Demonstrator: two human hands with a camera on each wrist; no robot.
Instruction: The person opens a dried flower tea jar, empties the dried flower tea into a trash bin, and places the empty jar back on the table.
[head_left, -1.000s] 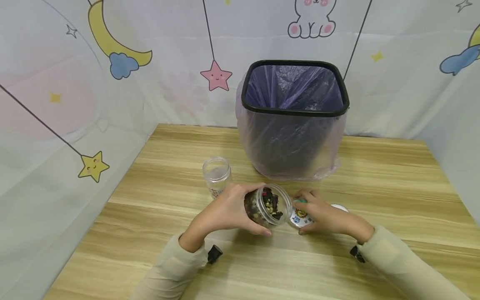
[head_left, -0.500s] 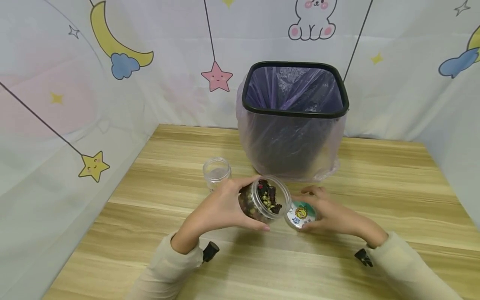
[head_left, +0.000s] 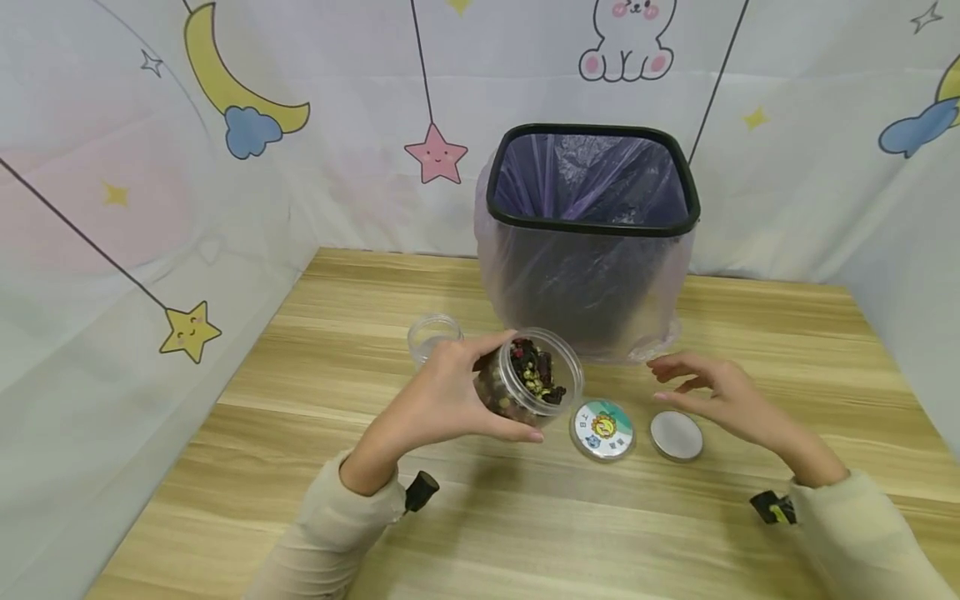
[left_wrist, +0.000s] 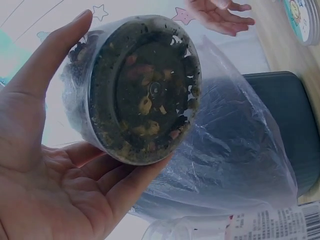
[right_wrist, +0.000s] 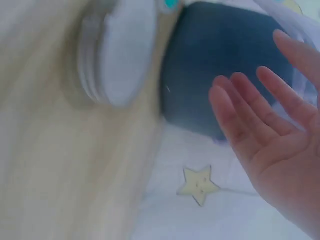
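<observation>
My left hand (head_left: 450,400) grips a clear plastic jar (head_left: 527,377), tilted with its open mouth to the right. Dark dried leaves, yellowish buds and a few red bits, like herbal tea, lie inside; the left wrist view shows the jar's base (left_wrist: 150,95) from below. My right hand (head_left: 727,400) hovers above the table with relaxed fingers and holds nothing. Below and left of it lie two round lids: one with a printed sun label (head_left: 602,429), the other plain whitish (head_left: 677,435). Behind my left hand stands a second clear jar (head_left: 435,335), partly hidden.
A dark bin (head_left: 592,283) with a black rim and a thin purple bag liner stands at the back of the wooden table (head_left: 787,350). Printed cloth (head_left: 352,125) hangs behind and at the sides.
My right hand has let go of the sun-label lid and moved right, uncovering the plain lid. The held jar has risen slightly toward the bin.
</observation>
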